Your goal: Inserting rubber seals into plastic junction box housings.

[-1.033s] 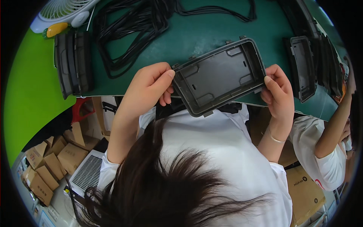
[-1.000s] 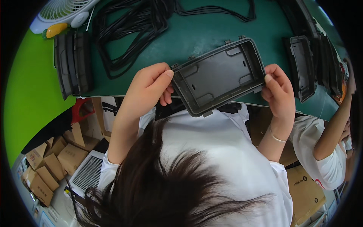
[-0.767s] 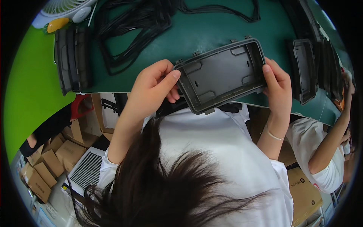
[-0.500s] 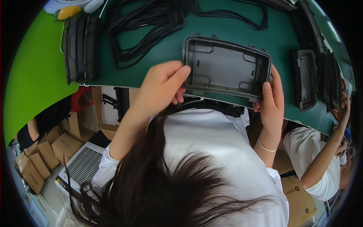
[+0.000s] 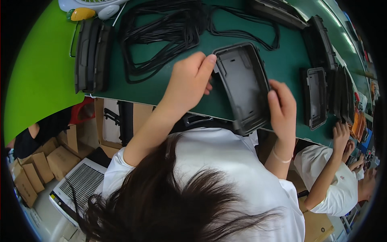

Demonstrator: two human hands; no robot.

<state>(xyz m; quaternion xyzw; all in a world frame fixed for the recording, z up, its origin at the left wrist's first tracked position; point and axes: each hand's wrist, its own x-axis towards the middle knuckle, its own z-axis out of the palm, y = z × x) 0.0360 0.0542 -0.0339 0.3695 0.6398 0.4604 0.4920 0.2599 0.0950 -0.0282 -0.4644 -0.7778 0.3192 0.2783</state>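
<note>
A dark grey plastic case shell [image 5: 246, 80], rectangular and hollow, is tilted above the front edge of the green table with its inside facing up. My left hand [image 5: 189, 78] pinches its upper left corner, thumb on the rim. At its right long side is my right hand [image 5: 283, 105], fingers curled against the shell's edge. Beyond my left hand lies a heap of thin black rubber gasket loops [image 5: 161, 36]. A smaller bundle of the same loops [image 5: 250, 32] is spread behind the shell.
Black case shells [image 5: 93, 56] stand on edge at the left. More shells [image 5: 316, 97] stand at the right, and a long one [image 5: 278, 12] lies at the back. A co-worker's arm [image 5: 328, 173] reaches in at the right. Cardboard boxes [image 5: 40, 165] sit on the floor.
The case shell has turned clockwise from lying crosswise to steeply slanted, its right end swinging down toward me. My left hand rose slightly. The co-worker's hand moved left.
</note>
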